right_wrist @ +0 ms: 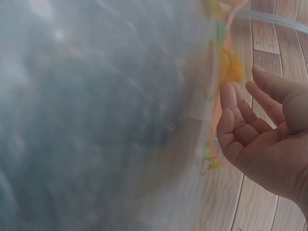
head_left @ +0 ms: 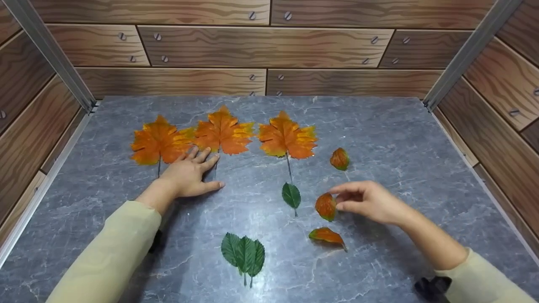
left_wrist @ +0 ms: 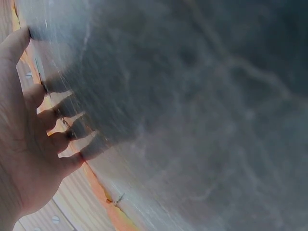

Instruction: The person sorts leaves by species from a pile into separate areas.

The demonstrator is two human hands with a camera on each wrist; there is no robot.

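Observation:
My left hand (head_left: pixel 189 173) is spread on the tabletop, fingers straight, fingertips at the lower edges of two orange maple leaves: the left one (head_left: pixel 158 141) and the middle one (head_left: pixel 223 132). In the left wrist view, the left hand (left_wrist: pixel 33 139) shows its separated fingers. A third maple leaf (head_left: pixel 286 136) lies further right, its stem running down to a small green leaf (head_left: pixel 291 195). My right hand (head_left: pixel 372 203) is at the right edge of a small orange-brown leaf (head_left: pixel 325 207). Thumb and fingers stand apart in the right wrist view, where the right hand (right_wrist: pixel 264 130) is beside orange leaf material (right_wrist: pixel 232 65).
Another small orange-brown leaf (head_left: pixel 340 159) lies above the right hand, and a curled one (head_left: pixel 327 236) below it. Several overlapping green leaves (head_left: pixel 245 254) lie near the front of the grey marbled table (head_left: pixel 177 269). Wood-patterned panels (head_left: pixel 261 46) enclose the back and sides.

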